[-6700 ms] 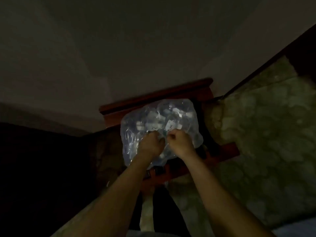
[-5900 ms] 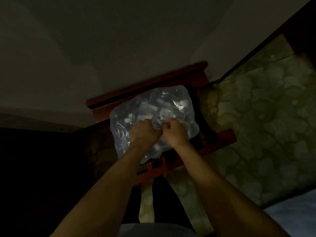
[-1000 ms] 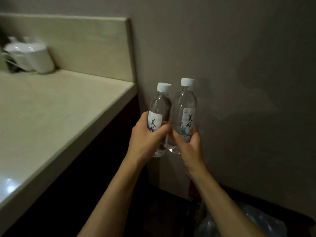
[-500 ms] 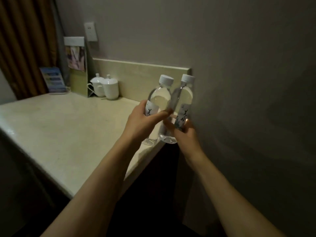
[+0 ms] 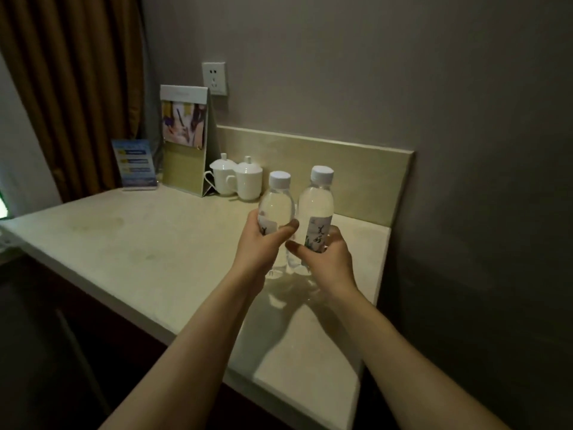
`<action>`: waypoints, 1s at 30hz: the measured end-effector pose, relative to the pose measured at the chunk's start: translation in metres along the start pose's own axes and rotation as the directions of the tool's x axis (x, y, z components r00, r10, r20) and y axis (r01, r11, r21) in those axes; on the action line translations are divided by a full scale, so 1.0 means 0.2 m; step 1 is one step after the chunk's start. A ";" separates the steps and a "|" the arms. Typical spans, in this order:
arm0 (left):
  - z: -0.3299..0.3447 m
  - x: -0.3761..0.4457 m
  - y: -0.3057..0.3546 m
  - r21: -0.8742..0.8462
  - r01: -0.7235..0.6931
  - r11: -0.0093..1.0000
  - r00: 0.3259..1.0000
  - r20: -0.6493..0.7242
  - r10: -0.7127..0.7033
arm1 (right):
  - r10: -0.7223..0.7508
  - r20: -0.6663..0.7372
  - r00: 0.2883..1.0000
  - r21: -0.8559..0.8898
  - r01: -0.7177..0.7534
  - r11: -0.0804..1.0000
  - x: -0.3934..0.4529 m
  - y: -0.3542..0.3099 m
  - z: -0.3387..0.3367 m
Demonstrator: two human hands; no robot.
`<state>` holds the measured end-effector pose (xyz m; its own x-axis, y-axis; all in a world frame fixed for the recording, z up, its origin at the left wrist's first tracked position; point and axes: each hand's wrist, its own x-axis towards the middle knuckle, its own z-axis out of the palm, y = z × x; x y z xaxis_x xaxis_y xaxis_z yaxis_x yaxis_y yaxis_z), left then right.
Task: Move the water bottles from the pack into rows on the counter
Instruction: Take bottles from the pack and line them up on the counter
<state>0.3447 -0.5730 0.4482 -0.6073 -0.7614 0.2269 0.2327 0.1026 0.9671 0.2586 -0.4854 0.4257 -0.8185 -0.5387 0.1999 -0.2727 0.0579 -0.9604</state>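
My left hand grips one water bottle, my right hand grips another bottle, both upright, side by side over the counter. Beyond my hands stand two white lidded cups.

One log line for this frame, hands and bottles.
left hand: grips bottle | right hand: grips second bottle | both upright over counter

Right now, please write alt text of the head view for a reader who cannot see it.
Two hands each hold an upright water bottle over a pale counter: the left hand grips the left bottle, the right hand the right bottle. Behind stand two white lidded cups, a folded card and a wall socket.
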 end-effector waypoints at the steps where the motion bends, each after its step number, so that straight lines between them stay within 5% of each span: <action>1: -0.02 0.04 -0.01 -0.005 0.003 1.000 1.000 0.006 -0.002 | 0.003 -0.011 1.000 -0.020 -0.003 1.000 0.02 -0.01 0.03; 19: -0.04 0.88 -0.24 0.255 -0.003 0.967 0.992 0.120 -0.029 | 0.091 -0.197 0.976 -0.261 -0.142 0.955 0.67 0.08 0.32; 30: -0.06 1.15 -0.35 0.229 -0.046 0.972 0.996 0.085 0.027 | 0.112 -0.354 0.928 -0.317 -0.232 0.920 0.88 0.15 0.49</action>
<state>0.1975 -0.7617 0.4307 -0.6632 -0.7013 0.2616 0.0797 0.2814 0.9563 0.1557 -0.6604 0.4141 -0.9696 -0.1958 0.1470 -0.2214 0.4448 -0.8678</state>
